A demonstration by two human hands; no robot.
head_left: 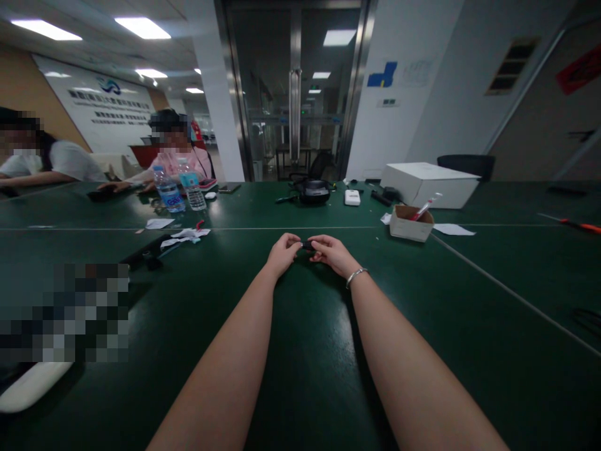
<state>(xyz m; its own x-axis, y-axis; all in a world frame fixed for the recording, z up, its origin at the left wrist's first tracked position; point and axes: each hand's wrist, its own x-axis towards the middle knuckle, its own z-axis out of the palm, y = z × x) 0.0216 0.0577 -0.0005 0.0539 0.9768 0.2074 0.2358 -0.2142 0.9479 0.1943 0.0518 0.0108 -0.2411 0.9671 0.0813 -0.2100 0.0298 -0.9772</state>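
Note:
Just above the dark green table (310, 326), both arms reach forward and my hands meet at a small black object (307, 245). My left hand (283, 254) pinches its left end between thumb and fingertips. On the other end, the thumb and fingers of my right hand (332, 254) are closed; a silver bracelet (355, 277) circles that wrist. The object is too small and dark to name, and fingers cover part of it.
Ahead lie a black headset-like device (314, 191) and a small white box (352, 198). To the right stand an open cardboard box (411, 225) and a large white box (429, 185). Two water bottles (169, 194), paper scraps (185, 236) and two seated people are on the left.

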